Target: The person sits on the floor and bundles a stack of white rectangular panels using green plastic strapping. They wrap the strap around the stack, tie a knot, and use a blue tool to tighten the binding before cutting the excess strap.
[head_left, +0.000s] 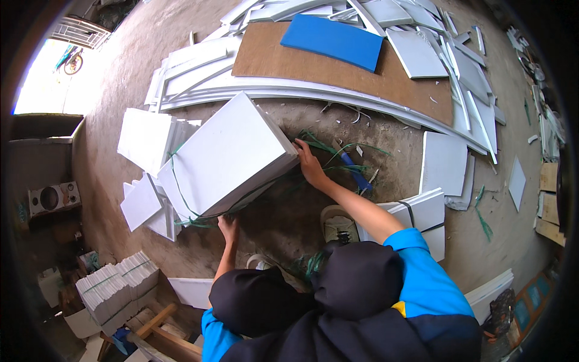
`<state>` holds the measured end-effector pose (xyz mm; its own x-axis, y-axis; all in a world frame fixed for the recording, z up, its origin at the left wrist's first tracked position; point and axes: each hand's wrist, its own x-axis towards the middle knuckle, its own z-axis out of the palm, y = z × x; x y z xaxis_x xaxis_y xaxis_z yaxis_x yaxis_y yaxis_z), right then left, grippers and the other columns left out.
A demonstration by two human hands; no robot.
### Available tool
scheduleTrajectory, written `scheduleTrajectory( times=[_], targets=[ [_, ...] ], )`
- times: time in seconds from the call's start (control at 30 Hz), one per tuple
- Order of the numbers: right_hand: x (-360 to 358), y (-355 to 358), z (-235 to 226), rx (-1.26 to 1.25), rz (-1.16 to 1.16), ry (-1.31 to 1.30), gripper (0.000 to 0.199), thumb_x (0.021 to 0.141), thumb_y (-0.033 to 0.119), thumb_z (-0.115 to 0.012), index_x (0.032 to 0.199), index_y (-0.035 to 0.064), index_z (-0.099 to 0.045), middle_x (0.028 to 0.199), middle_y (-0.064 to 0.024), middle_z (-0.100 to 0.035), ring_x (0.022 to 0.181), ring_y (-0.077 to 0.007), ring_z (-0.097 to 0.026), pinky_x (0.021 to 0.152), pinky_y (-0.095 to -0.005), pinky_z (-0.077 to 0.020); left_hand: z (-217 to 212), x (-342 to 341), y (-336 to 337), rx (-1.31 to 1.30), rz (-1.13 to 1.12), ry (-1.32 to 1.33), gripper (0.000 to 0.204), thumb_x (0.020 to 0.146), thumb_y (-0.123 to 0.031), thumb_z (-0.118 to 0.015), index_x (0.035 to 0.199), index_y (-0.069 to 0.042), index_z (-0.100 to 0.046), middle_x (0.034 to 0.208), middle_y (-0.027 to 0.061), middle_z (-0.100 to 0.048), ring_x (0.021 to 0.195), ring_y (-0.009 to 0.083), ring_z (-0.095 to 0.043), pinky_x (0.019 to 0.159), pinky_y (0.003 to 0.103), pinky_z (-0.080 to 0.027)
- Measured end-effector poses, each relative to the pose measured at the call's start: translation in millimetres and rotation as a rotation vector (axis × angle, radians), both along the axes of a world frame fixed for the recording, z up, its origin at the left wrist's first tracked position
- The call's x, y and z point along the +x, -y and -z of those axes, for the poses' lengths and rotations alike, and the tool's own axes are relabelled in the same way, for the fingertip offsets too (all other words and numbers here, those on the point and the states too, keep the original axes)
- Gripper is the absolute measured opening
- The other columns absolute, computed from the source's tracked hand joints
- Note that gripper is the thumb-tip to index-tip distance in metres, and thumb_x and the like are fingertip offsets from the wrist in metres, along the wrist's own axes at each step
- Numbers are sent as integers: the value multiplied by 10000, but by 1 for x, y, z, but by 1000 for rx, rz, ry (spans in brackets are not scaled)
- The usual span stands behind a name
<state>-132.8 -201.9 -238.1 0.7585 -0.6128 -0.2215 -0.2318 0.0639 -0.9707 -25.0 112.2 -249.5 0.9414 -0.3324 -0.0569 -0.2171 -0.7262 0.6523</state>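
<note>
A thick stack of white boards [232,154] lies tilted on the floor in front of me, with green twine [176,181] looped round its left end and along its near side. My left hand [228,228] is closed at the stack's lower near edge, where the twine bunches; its fingertips are partly hidden. Against the stack's right end, my right hand [310,166] grips the edge with bent fingers. Loose green strands [350,148] spread on the floor beside it. Close to them lies a knife with a blue handle [357,175].
More white boards [145,136] lie to the left. A large pile of white sheets carries a brown board [259,54] and a blue board [332,41]. A strapped bundle [431,208] lies by my shoe [338,226]; tied stacks [114,286] stand at lower left.
</note>
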Motion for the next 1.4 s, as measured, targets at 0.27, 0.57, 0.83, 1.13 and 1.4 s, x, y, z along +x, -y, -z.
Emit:
scheduleTrajectory(
  times=[0.27,0.57,0.83,1.13,1.4],
  targets=[
    [-6,-13,-21,-317,34,123,469,833,3,-417,1291,41,-325,1128,-246,-515,971,-413,-529,774,-428,-459,26,-5,-3,-228,-39,-120,567,732,-88,-652,1199,-5,-340,1137,175,-488,1065,258,-477,876,340,-383],
    [-6,-7,10,-621,-141,109,548,833,6,-436,1331,-37,-211,1295,-289,-343,1173,-393,-389,948,-430,-346,3,0,3,-133,61,-330,725,671,-141,-716,1238,46,-305,1180,234,-457,1110,333,-446,930,370,-353],
    [-27,-21,-1,-327,-217,-72,599,839,34,-496,1327,-38,-157,1312,-233,-302,1233,-322,-333,983,-374,-316,-17,-10,-2,-531,81,232,1101,625,-264,-775,1388,-40,-15,1444,187,17,1338,322,-67,1068,388,-191],
    [-8,-21,-6,-261,-169,-116,672,810,67,-575,1329,1,-153,1291,-212,-359,1192,-280,-390,968,-345,-318,-32,-27,15,-673,7,59,1072,589,-136,-763,1386,-55,-52,1400,187,-174,1285,354,-218,1056,401,-221],
    [-6,-7,13,-318,-226,-187,678,808,71,-589,1302,5,-129,1291,-215,-313,1193,-280,-375,968,-357,-321,-6,-5,-13,-412,69,233,1035,524,22,-746,1368,-38,-151,1290,181,-343,1128,359,-373,961,394,-353]
  ],
)
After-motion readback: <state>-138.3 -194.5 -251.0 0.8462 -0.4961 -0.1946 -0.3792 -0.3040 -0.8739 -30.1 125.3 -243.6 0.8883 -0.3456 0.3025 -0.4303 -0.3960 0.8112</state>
